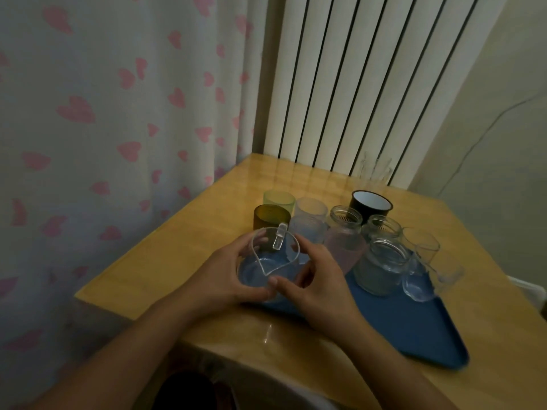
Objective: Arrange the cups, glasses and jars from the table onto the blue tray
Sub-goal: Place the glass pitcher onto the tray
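Wooden table (183, 261) | left hand (219, 276) and right hand (319, 288) cupped around clear pitcher (269, 261) | above blue tray (414, 327)

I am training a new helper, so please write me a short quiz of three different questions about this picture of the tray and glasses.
1. True or false: both hands hold the clear spouted pitcher.
2. Which cup stands farthest back on the blue tray? A) amber cup B) black cup with white inside C) pale green cup
3. Fill in: the frosted jar looks ____ in colour.

Key:
1. True: the left hand and right hand wrap it from both sides.
2. B, the black cup.
3. Pink.
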